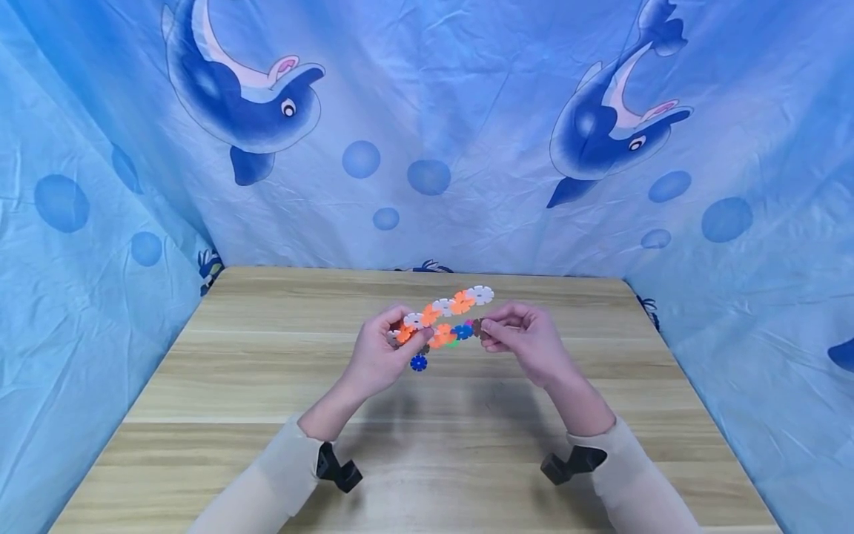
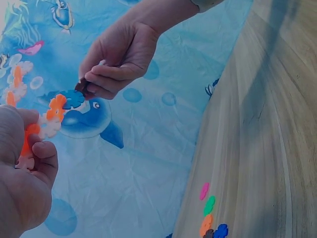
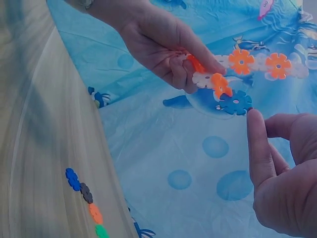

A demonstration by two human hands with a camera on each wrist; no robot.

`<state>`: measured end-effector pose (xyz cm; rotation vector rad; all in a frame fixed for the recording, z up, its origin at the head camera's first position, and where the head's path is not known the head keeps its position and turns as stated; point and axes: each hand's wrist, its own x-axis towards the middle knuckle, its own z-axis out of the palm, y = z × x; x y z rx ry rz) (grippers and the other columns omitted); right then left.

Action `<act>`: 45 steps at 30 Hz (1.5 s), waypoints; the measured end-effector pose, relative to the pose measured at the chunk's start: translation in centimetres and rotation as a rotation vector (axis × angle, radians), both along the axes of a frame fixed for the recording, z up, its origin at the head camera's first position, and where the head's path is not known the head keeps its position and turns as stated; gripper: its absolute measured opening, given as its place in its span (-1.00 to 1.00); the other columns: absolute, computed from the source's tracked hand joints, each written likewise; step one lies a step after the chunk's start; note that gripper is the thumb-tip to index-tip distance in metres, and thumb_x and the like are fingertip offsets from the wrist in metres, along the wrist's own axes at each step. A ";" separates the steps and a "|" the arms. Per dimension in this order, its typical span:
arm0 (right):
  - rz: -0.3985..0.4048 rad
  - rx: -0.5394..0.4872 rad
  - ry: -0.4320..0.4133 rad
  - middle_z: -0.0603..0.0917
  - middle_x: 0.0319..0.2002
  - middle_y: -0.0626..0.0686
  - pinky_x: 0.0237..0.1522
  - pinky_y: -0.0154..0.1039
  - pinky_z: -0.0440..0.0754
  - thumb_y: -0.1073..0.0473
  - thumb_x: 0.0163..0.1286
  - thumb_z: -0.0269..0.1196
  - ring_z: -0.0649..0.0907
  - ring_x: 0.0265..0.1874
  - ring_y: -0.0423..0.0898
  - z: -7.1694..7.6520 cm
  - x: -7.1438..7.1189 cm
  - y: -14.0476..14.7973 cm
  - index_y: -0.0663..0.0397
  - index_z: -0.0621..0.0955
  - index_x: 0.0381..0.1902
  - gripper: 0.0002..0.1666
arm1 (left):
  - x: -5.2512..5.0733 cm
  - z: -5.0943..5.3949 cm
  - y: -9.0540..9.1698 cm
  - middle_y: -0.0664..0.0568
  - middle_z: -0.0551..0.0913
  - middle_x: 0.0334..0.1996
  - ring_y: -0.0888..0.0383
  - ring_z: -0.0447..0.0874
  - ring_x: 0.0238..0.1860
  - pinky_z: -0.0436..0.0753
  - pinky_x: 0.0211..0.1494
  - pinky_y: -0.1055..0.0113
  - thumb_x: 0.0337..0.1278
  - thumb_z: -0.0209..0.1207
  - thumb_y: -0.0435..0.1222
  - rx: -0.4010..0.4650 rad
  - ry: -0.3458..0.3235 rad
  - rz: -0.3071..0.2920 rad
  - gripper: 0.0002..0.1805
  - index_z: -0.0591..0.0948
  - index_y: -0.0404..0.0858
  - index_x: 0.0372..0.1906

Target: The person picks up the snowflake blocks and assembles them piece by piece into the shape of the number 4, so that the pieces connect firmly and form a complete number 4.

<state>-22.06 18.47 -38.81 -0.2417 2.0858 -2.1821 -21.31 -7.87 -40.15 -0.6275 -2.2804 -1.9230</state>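
A bent chain of notched, flower-shaped plastic discs, mostly white and orange point(image 3: 241, 62), is held up above the table. My left hand point(image 1: 380, 356) pinches it near its bend, thumb in front. One arm of the chain runs up to a white disc point(image 1: 480, 295). The other arm passes an orange disc point(image 2: 57, 106) to a blue disc point(image 3: 236, 102). Beyond that sits a brown disc point(image 2: 81, 87), pinched between thumb and fingers of my right hand point(image 1: 527, 341). It touches the blue disc's edge; whether the two are interlocked I cannot tell.
On the wooden table point(image 1: 267, 371), below the hands, several loose discs lie in a row: blue point(image 3: 73, 179), dark brown point(image 3: 86, 193), orange point(image 3: 95, 213), green point(image 2: 209, 206) and pink point(image 2: 204, 191). A blue cloth with dolphins point(image 1: 427, 89) hangs around the table's back and sides.
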 end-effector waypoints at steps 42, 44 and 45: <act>-0.041 0.099 0.043 0.78 -0.45 0.07 -0.39 -0.17 0.86 0.32 0.55 0.29 0.78 -0.57 -0.14 -0.1 -0.3 -0.8 0.42 0.59 -0.12 -0.82 | -1.0 0.0 -0.4 -0.02 0.57 -0.33 0.23 0.42 -0.56 0.42 -0.57 0.47 0.45 0.32 -0.29 0.100 -0.085 0.000 -0.87 0.65 -0.28 -0.10; -0.064 0.131 0.065 0.76 -0.45 0.15 -0.39 -0.16 0.86 0.29 0.58 0.26 0.78 -0.57 -0.13 -0.3 -0.7 -0.8 0.38 0.60 -0.11 -0.82 | -1.0 0.1 -0.6 -0.01 0.53 -0.37 0.23 0.38 -0.59 0.38 -0.58 0.47 0.46 0.31 -0.29 0.128 -0.083 0.002 -0.86 0.63 -0.28 -0.13; -0.075 0.151 0.079 0.75 -0.43 0.20 -0.38 -0.15 0.86 0.29 0.58 0.26 0.78 -0.56 -0.11 -0.5 -1.0 -0.8 0.38 0.61 -0.10 -0.83 | -1.1 0.2 -0.7 0.00 0.51 -0.39 0.23 0.38 -0.60 0.38 -0.57 0.47 0.46 0.31 -0.28 0.141 -0.080 0.004 -0.86 0.62 -0.28 -0.16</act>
